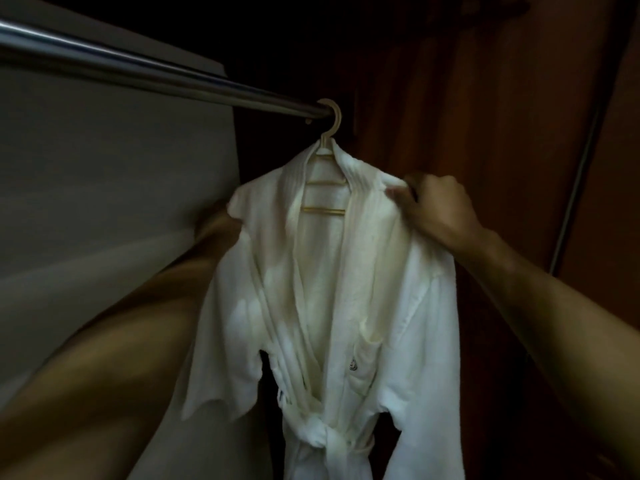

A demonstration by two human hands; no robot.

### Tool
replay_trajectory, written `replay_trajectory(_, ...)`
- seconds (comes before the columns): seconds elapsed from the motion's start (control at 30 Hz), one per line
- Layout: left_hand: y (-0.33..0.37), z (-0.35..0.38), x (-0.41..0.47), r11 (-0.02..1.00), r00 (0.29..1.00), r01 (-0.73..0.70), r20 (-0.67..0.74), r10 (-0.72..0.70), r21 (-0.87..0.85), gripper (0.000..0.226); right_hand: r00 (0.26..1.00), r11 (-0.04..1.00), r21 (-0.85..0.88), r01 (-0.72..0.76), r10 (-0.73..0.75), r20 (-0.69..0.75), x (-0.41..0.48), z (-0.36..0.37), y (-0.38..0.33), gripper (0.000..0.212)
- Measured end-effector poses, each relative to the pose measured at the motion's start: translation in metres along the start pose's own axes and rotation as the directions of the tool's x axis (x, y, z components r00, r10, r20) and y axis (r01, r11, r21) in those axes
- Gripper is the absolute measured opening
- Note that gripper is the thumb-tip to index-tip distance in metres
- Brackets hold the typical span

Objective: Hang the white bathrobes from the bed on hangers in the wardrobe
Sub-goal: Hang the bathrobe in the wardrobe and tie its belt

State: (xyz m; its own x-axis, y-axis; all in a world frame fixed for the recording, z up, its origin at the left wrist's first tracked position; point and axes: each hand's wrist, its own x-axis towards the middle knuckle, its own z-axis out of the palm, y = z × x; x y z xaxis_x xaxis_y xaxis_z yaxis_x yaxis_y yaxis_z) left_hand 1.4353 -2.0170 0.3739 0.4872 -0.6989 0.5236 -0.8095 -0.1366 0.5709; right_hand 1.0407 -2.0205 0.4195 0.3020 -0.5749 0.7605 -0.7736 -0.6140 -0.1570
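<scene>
No legible text, emblem on bathrobe unreadable

- Right forearm: bare, comes in from the right edge and reaches up and to the left.
- Right hand: back of the hand faces the camera, wrist roughly straight. The fingers are curled and pinch a fold of fabric at one shoulder of the bathrobe.
- Left forearm: bare, rises from the lower-left corner toward the upper right. Heavily blurred.
- Left hand: blurred and mostly hidden behind the bathrobe's other shoulder. Finger pose not readable.
</scene>
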Motion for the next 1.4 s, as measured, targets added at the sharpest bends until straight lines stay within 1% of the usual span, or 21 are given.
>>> replay_trajectory(0.07, 0.002, 0.005, -0.007, 0.998, 0.997, 0.045, 0.062, -0.047, 0.032, 0.067, 1.000, 0.991, 0.134, -0.005, 0.004, 0.002, -0.005, -0.002, 0.003, 0.037)
replay_trajectory(0.13, 0.004, 0.009, -0.017, 0.993, 0.990, 0.108, 0.083, -0.111, 0.036, 0.078, 0.999, 0.965, 0.261, -0.040, 0.045, -0.011, -0.011, -0.007, 0.005, 0.042)
replay_trajectory(0.17, 0.006, 0.008, -0.024, 0.989, 0.986, 0.140, 0.081, -0.144, 0.044, 0.081, 0.998, 0.954, 0.291, -0.067, 0.071, -0.003, -0.018, -0.008, 0.007, 0.046)
replay_trajectory(0.23, 0.009, 0.008, -0.039, 0.986, 0.987, 0.157, 0.034, -0.159, 0.062, 0.079, 0.992, 0.944, 0.304, -0.128, 0.124, 0.031, -0.036, -0.006, 0.011, 0.055)
replay_trajectory(0.3, 0.010, 0.008, -0.057, 0.994, 0.994, 0.108, 0.016, -0.108, 0.004, 0.070, 0.979, 0.942, 0.267, -0.201, 0.190, 0.067, -0.058, 0.002, 0.019, 0.062)
replay_trajectory(0.4, 0.013, 0.010, -0.085, 0.994, 0.996, -0.064, 0.050, 0.069, -0.091, 0.042, 0.938, 0.924, 0.188, -0.332, 0.303, 0.167, -0.092, 0.014, 0.027, 0.064)
replay_trajectory(0.47, 0.025, 0.012, -0.107, 0.984, 0.986, -0.116, 0.104, 0.130, -0.132, 0.021, 0.916, 0.923, 0.132, -0.360, 0.323, 0.238, -0.113, 0.022, 0.029, 0.060)
replay_trajectory(0.5, 0.035, 0.014, -0.116, 0.982, 0.982, -0.117, 0.131, 0.137, -0.151, 0.014, 0.910, 0.925, 0.113, -0.363, 0.326, 0.255, -0.122, 0.024, 0.029, 0.058)
replay_trajectory(0.57, 0.057, 0.021, -0.129, 0.958, 0.974, -0.140, 0.137, 0.178, -0.250, 0.016, 0.914, 0.926, 0.114, -0.361, 0.326, 0.243, -0.133, 0.026, 0.027, 0.053)
replay_trajectory(0.67, 0.098, 0.032, -0.133, 0.873, 0.968, -0.161, 0.097, 0.230, -0.460, 0.030, 0.931, 0.924, 0.158, -0.349, 0.322, 0.174, -0.132, 0.021, 0.019, 0.050)
replay_trajectory(0.73, 0.128, 0.033, -0.130, 0.833, 0.965, -0.163, 0.091, 0.247, -0.529, 0.041, 0.937, 0.916, 0.205, -0.344, 0.323, 0.129, -0.122, 0.013, 0.011, 0.052)
replay_trajectory(0.77, 0.141, 0.032, -0.128, 0.841, 0.959, -0.175, 0.103, 0.263, -0.511, 0.041, 0.941, 0.915, 0.221, -0.338, 0.322, 0.106, -0.115, 0.008, 0.008, 0.051)
replay_trajectory(0.83, 0.162, 0.030, -0.122, 0.870, 0.953, -0.199, 0.119, 0.279, -0.451, 0.028, 0.951, 0.925, 0.224, -0.309, 0.304, 0.056, -0.100, -0.002, 0.003, 0.045)
replay_trajectory(0.87, 0.169, 0.029, -0.116, 0.876, 0.952, -0.209, 0.114, 0.283, -0.435, 0.027, 0.955, 0.932, 0.210, -0.296, 0.295, 0.036, -0.094, -0.005, 0.002, 0.042)
replay_trajectory(0.93, 0.177, 0.023, -0.102, 0.857, 0.959, -0.200, 0.085, 0.271, -0.476, 0.028, 0.957, 0.944, 0.169, -0.284, 0.289, -0.008, -0.083, -0.008, 0.003, 0.037)
replay_trajectory(1.0, 0.180, 0.012, -0.089, 0.801, 0.971, -0.171, 0.039, 0.235, -0.574, 0.018, 0.952, 0.945, 0.152, -0.289, 0.300, -0.059, -0.073, -0.011, 0.005, 0.035)
replay_trajectory(1.03, 0.179, 0.010, -0.084, 0.780, 0.980, -0.145, 0.018, 0.197, -0.609, 0.015, 0.949, 0.943, 0.155, -0.294, 0.308, -0.075, -0.068, -0.013, 0.006, 0.033)
replay_trajectory(1.07, 0.176, 0.011, -0.080, 0.765, 0.988, -0.101, 0.024, 0.150, -0.636, 0.018, 0.948, 0.943, 0.156, -0.294, 0.309, -0.082, -0.064, -0.014, 0.006, 0.032)
replay_trajectory(1.17, 0.153, 0.040, -0.080, 0.762, 0.989, 0.108, 0.148, -0.016, -0.638, 0.034, 0.947, 0.940, 0.133, -0.315, 0.321, -0.026, -0.061, -0.010, 0.007, 0.028)
replay_trajectory(1.23, 0.142, 0.057, -0.085, 0.792, 0.980, 0.159, 0.192, -0.054, -0.590, 0.033, 0.940, 0.932, 0.123, -0.340, 0.340, 0.024, -0.066, -0.002, 0.010, 0.025)
replay_trajectory(1.4, 0.135, 0.056, -0.084, 0.848, 0.981, 0.019, 0.173, 0.086, -0.530, 0.024, 0.930, 0.919, 0.149, -0.364, 0.368, 0.002, -0.075, 0.007, 0.022, 0.022)
